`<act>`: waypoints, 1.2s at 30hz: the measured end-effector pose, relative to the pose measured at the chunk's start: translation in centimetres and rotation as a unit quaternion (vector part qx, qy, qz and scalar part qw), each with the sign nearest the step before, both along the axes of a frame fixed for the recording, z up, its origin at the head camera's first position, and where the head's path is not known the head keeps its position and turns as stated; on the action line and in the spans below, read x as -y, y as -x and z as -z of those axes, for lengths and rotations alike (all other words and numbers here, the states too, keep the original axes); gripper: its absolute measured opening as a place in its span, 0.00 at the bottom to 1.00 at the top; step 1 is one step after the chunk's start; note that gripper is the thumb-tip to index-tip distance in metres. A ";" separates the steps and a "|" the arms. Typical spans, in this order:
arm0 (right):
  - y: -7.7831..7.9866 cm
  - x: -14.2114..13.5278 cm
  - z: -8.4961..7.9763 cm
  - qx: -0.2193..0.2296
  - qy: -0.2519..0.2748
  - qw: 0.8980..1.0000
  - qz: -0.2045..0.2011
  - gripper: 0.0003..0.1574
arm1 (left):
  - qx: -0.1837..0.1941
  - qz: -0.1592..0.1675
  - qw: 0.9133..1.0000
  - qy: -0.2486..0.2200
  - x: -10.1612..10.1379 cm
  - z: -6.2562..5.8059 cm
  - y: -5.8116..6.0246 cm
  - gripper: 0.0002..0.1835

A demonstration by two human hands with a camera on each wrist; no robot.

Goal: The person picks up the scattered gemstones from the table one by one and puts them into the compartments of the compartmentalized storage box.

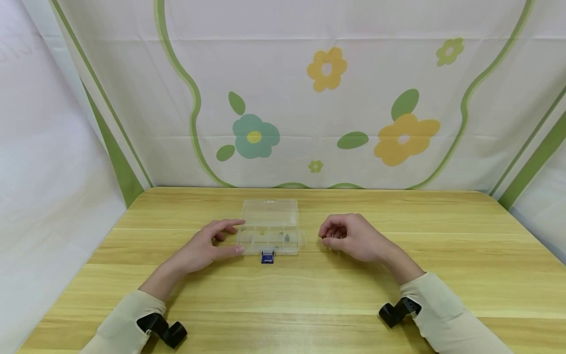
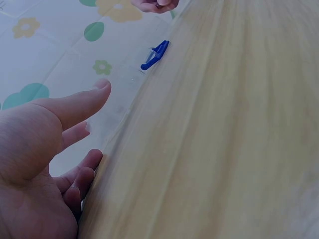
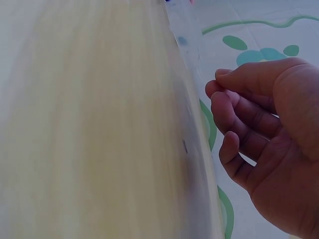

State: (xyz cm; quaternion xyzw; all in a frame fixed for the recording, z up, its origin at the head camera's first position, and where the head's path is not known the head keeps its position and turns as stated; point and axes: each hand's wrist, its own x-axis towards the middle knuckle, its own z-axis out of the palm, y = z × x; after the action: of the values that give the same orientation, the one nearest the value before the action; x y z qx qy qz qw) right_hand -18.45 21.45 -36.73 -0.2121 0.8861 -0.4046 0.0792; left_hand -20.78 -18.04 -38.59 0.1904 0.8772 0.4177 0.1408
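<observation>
A clear plastic compartment box (image 1: pixel 260 248) lies on the table with its lid (image 1: pixel 270 212) folded back. Several tiny dark pieces (image 1: pixel 287 238) sit in its right-hand compartments. On its front edge is a blue latch (image 1: pixel 267 257), also seen in the left wrist view. My left hand (image 1: pixel 208 248) is at the box's left side, thumb at the front corner and index fingertip near the lid hinge, fingers loosely extended. To the right of the box, my right hand (image 1: pixel 351 238) pinches a tiny dark reddish piece (image 2: pixel 159 6) between thumb and index finger, mostly hidden by the fingertips.
The wood-grain table (image 1: pixel 283 305) reaches back to a flowered cloth (image 1: pixel 292 98), with white cloth at both sides. A black wrist camera (image 1: pixel 163 330) is on the left sleeve, another (image 1: pixel 398 310) on the right. A small dark mark (image 3: pixel 185 147) shows on the tabletop.
</observation>
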 end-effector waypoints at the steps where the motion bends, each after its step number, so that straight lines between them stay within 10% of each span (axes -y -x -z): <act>1: 0.0 0.0 0.0 0.000 0.001 1.000 0.001 0.03 | -0.001 0.001 1.000 -0.001 0.0 0.0 0.0 0.37; 36: -0.6 1.7 -0.3 0.013 0.038 0.999 -0.003 0.06 | 0.001 0.006 1.000 -0.004 0.0 -0.1 0.1 0.37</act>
State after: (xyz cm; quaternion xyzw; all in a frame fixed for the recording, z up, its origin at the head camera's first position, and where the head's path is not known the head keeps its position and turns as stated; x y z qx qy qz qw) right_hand -17.85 19.70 -36.39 -0.2120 0.8683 -0.4406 0.0835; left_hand -20.84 -18.03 -38.46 0.1957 0.8741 0.4209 0.1431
